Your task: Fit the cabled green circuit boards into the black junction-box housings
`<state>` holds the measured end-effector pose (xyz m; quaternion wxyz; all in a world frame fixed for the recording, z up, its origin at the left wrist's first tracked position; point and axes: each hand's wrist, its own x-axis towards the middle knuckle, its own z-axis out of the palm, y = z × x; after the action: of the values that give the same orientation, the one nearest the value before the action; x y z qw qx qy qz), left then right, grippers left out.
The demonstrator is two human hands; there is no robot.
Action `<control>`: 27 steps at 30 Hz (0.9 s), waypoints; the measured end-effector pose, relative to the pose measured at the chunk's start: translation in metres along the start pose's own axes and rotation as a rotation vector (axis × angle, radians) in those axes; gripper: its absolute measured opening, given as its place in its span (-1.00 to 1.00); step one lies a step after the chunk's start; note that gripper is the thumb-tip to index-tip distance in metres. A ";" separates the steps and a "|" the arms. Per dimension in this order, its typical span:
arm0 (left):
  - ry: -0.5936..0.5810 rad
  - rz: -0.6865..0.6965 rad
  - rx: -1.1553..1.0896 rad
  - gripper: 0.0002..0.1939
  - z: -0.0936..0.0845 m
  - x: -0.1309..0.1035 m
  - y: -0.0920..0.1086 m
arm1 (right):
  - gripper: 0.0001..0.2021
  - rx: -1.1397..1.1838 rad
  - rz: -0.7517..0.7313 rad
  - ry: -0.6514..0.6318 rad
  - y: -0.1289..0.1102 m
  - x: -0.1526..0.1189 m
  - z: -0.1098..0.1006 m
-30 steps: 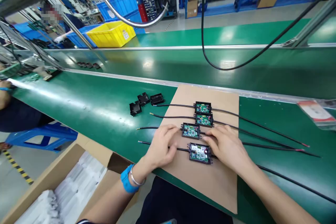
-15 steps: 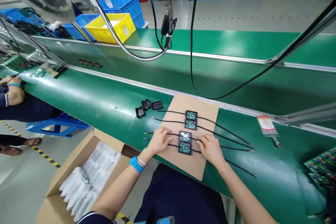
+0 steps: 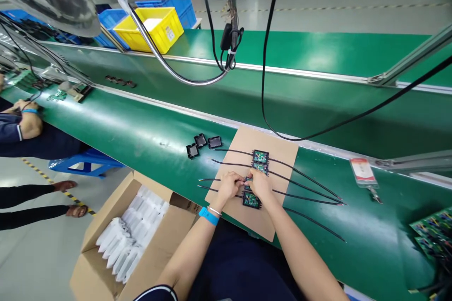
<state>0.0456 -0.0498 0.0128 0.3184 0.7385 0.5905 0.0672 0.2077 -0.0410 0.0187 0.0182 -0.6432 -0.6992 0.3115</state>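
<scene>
Four-sided black cases with green circuit boards and black cables at both ends lie in a column on a cardboard sheet (image 3: 278, 143). The top circuit board module (image 3: 261, 156) and the lowest one (image 3: 251, 200) show plainly; the second module (image 3: 259, 166) is partly covered. My left hand (image 3: 230, 186) is closed at the left end of the third module, with its fingers around the black cable. My right hand (image 3: 260, 184) reaches over that third module, fingers bent together on its left end, hiding most of it. Three black case covers (image 3: 200, 140) lie left of the cardboard.
An open carton (image 3: 146, 244) of white packets stands at lower left. Green circuit boards (image 3: 432, 230) lie far right, near a badge (image 3: 363, 171). A black cable (image 3: 264, 80) and a metal gooseneck (image 3: 176, 75) hang ahead. A co-worker's arm (image 3: 30, 124) is at far left.
My right hand has moved left from the right-hand cables onto the third module. My left hand has come right to that module's left end. The view has shifted slightly.
</scene>
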 end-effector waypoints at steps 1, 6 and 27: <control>-0.003 -0.006 0.010 -0.77 0.001 0.000 0.000 | -0.73 0.001 -0.011 -0.004 0.002 0.001 0.000; -0.031 0.002 0.081 -0.77 0.006 0.001 0.002 | -0.74 -0.005 -0.057 0.038 0.000 0.001 0.002; -0.074 0.219 0.426 -0.74 -0.075 0.021 -0.025 | -0.85 -0.116 -0.226 0.214 0.128 -0.057 -0.052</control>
<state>-0.0051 0.0011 0.0525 0.1678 0.8506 0.4956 -0.0520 0.3530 -0.0743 0.0229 0.0905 -0.5898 -0.7781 0.1963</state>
